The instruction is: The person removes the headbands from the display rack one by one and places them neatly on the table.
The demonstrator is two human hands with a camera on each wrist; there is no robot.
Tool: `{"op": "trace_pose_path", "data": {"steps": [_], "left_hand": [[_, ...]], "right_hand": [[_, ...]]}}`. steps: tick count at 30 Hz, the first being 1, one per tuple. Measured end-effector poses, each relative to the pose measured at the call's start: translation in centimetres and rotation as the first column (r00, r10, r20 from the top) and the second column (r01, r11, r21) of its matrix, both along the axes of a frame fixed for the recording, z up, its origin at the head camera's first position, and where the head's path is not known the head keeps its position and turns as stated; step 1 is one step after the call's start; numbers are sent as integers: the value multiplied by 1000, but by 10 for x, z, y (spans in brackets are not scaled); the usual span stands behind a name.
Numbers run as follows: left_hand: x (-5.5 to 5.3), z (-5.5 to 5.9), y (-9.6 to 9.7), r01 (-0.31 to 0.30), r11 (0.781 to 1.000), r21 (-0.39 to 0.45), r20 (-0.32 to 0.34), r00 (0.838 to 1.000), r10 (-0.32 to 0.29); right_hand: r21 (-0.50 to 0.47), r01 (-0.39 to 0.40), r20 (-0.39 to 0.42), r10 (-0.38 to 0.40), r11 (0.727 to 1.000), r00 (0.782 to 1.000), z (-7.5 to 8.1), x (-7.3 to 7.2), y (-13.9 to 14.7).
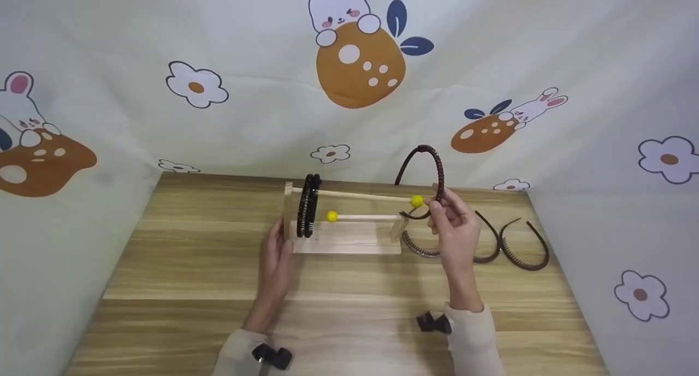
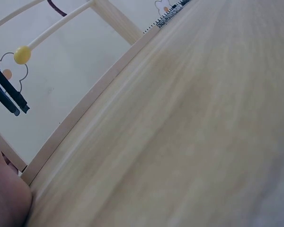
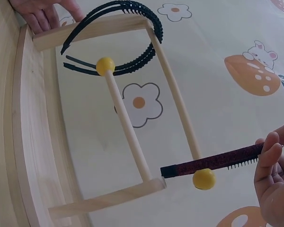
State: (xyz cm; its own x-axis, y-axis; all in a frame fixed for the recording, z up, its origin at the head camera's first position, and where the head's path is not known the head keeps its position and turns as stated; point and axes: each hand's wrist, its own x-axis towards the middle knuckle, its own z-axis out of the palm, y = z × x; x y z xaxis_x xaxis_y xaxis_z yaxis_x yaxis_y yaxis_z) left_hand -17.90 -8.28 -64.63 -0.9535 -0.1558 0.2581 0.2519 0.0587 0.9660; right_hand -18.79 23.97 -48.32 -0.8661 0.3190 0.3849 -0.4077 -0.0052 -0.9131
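My left hand [image 1: 277, 261] grips the rack [image 1: 349, 245] by its edge, my right hand [image 1: 457, 233] pinches a brown headband [image 1: 440, 171], bare rod [image 1: 366, 196] between them.

Held band [image 1: 440, 171]: dark red-brown
Hung bands [image 1: 313, 204]: black
Rack [image 1: 349, 240]: pale wood
Balls [image 1: 417, 201]: yellow
Counter [image 1: 207, 278]: tan, streaked grain
Cloth [image 1: 246, 27]: off-white; rabbits [image 1: 339, 5], orange-brown fruit [image 1: 360, 84], flowers [image 1: 196, 87]

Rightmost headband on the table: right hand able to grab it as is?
Probably not while full: the right hand pinches a dark red headband. Otherwise the way looks free; the rightmost headband lies on the table, nothing visible on top.
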Motion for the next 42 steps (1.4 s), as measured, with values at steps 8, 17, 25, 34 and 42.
{"op": "trace_pose_path", "data": {"steps": [8,17,25,34,42], "left_hand": [[1,0,0,-1,1000,-4,30,1000,1],[1,1,-1,10,1000,-7,44,999,-9],[0,2,0,4,1000,-10,31,1000,-3],[-1,2,0,7,1000,-7,12,1000,-7],[-1,-1,-1,17,1000,25,14,1000,-18]], "right_hand": [[-10,18,-33,-19,1000,999,3,1,12],[-2,25,-35,-25,1000,999,-4,2,23],[34,77,53,-79,996,995,-10,3,32],[154,80,45,-88,985,995,-26,6,52],[227,100,83,-121,969,989,-36,13,67]]}}
